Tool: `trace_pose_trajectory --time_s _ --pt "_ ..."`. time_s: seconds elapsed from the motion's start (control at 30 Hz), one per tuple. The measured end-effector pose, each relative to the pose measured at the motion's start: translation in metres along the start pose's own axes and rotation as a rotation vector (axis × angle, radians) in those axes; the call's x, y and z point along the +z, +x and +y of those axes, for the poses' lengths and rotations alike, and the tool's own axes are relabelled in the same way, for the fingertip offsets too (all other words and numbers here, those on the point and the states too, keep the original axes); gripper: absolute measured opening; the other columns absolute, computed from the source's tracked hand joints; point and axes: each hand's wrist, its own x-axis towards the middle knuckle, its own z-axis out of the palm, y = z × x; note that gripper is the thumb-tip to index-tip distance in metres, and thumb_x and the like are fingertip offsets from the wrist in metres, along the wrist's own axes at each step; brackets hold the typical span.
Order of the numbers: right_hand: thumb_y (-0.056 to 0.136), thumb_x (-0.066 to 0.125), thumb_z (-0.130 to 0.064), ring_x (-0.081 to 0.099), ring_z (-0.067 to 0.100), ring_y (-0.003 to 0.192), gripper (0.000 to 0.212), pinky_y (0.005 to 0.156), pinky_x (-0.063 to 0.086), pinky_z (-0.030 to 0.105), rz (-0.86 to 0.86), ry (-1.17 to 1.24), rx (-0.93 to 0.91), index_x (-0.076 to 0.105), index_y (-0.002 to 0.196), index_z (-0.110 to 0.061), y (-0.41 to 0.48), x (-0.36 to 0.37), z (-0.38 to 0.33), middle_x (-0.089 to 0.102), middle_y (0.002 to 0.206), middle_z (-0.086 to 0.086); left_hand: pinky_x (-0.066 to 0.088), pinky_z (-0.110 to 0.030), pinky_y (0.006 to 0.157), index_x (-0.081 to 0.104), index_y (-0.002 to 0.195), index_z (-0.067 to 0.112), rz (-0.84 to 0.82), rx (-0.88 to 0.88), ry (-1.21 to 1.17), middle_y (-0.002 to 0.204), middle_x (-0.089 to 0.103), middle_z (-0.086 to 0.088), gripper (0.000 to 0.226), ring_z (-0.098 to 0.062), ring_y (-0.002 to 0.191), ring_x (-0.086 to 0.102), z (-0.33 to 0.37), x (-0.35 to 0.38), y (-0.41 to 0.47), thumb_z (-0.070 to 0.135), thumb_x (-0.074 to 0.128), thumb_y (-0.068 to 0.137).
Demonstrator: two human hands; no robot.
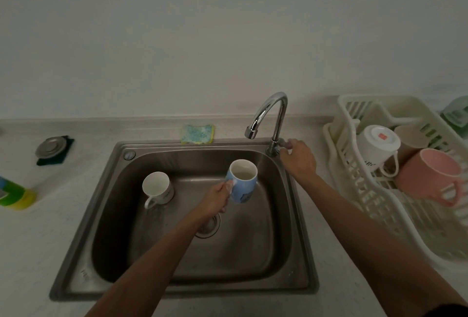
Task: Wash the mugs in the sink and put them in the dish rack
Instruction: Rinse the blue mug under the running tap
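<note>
My left hand (217, 197) is clamped on the handle of the blue mug (241, 182), fingers curled round it. It holds the mug off the basin floor, mouth up and tipped a little my way. Taking the drain (210, 225) as the dial's centre, the mug hangs at about 1 o'clock, below the spout of the tap (271, 114). My right hand (298, 158) is out at 2 o'clock, its fingertips closed on the tap lever (285, 143) at the tap's base.

A white mug (157, 187) stands upright on the basin floor at 10 o'clock, its handle pointing towards me, well apart from the blue one. A blue-and-yellow sponge (198, 134) lies at 12 o'clock, just behind the sink (83, 215).

The dish rack (354, 104) sits on the counter at 3 o'clock. In it an upturned white cup (377, 147) rests bottom up, a beige cup (410, 139) sits beside it on its right, and a pink mug (430, 172) lies on its side nearest me, mouth facing the sink.

On the counter at 9 o'clock there is a green-and-yellow soap bottle (15, 195), cut by the frame edge. At 10 o'clock a metal strainer lid (48, 148) rests on a dark green pad (54, 161).
</note>
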Motion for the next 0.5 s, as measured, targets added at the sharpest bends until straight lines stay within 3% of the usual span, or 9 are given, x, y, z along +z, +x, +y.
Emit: trace_pose_trajectory --time_s 0.17,0.3,0.5 --pt "0.093 0.056 -0.022 0.059 0.021 0.081 0.022 0.069 0.038 0.026 -0.030 -0.006 0.017 0.068 0.104 -0.006 0.013 0.001 0.005 0.063 0.095 0.007 0.031 -0.017 0.044 0.047 0.081 0.015 -0.007 -0.005 -0.021 0.061 0.039 0.002 0.034 -0.005 0.049 0.035 0.001 -0.001 0.001 0.042 0.042 0.100" --pt "0.094 0.056 -0.019 0.050 0.016 0.078 0.021 0.069 0.038 0.027 -0.043 -0.058 -0.008 0.068 0.104 -0.006 0.012 0.001 0.003 0.060 0.101 0.007 0.030 -0.018 0.046 0.048 0.086 0.012 -0.010 0.008 -0.054 0.065 0.039 0.001 0.032 -0.006 0.051 0.035 0.003 -0.002 0.003 0.040 0.042 0.101" --pt "0.092 0.053 -0.017 0.051 0.016 0.082 0.024 0.073 0.041 0.028 -0.046 -0.078 -0.034 0.065 0.111 -0.010 0.002 0.017 0.007 0.054 0.113 0.008 0.031 -0.017 0.045 0.047 0.081 0.014 -0.016 0.017 -0.031 0.065 0.040 0.001 0.032 -0.006 0.052 0.035 0.007 -0.005 0.002 0.037 0.041 0.102"
